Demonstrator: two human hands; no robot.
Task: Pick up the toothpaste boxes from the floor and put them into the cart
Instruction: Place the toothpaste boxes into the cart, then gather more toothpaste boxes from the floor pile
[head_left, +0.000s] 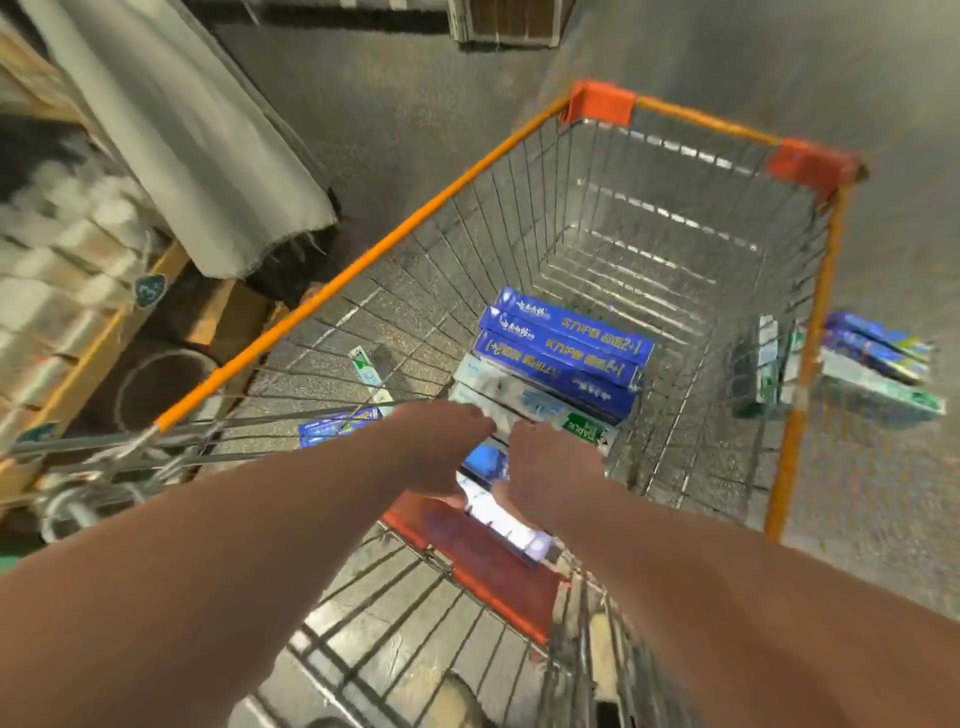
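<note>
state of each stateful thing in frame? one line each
cart: upright, partly loaded
blue boxes: stacked flat inside it
held boxes: between both hands, over the near end
left hand: grips them
right hand: grips them
floor boxes: on the floor right of the cart, not yet picked up

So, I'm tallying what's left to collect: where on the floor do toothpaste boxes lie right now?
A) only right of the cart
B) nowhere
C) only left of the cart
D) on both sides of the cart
D: a pile of boxes lies on the floor right of the cart, and two more boxes show through its left wire wall.
</note>
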